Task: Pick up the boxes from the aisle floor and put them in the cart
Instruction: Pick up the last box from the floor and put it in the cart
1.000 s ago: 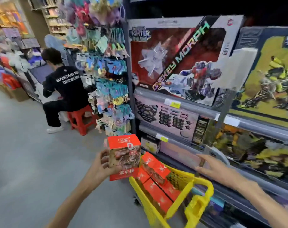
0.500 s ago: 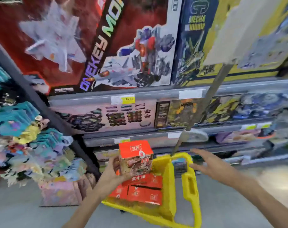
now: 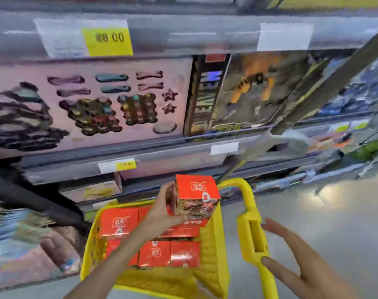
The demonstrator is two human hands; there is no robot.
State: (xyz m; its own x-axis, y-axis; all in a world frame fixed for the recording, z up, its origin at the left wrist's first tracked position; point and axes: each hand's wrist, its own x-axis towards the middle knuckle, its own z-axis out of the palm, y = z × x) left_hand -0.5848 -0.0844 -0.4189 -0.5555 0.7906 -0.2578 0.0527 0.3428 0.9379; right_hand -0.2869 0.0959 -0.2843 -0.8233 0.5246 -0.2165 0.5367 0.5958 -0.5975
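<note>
Bright, even store lighting. Heavy motion blur is seen on the shelves (image 3: 183,39) and price tag (image 3: 107,41). Glare is thrown on the floor (image 3: 332,197) at right. Frame edges are bent by wide-angle distortion.

Motion blur smears the whole view. The shelves (image 3: 183,35) above the fingers (image 3: 165,190) are streaked, and their price tag (image 3: 107,41) barely reads. The print on the held box (image 3: 196,196) is too soft to read. The left hand (image 3: 162,212) hides the box's near side and part of the boxes (image 3: 119,223) in the cart (image 3: 214,262). The right hand (image 3: 308,262) runs off the bottom edge; whether its fingers touch the cart handle (image 3: 251,238) cannot be told. The toys (image 3: 22,244) left of the fingers are blurred shapes.
</note>
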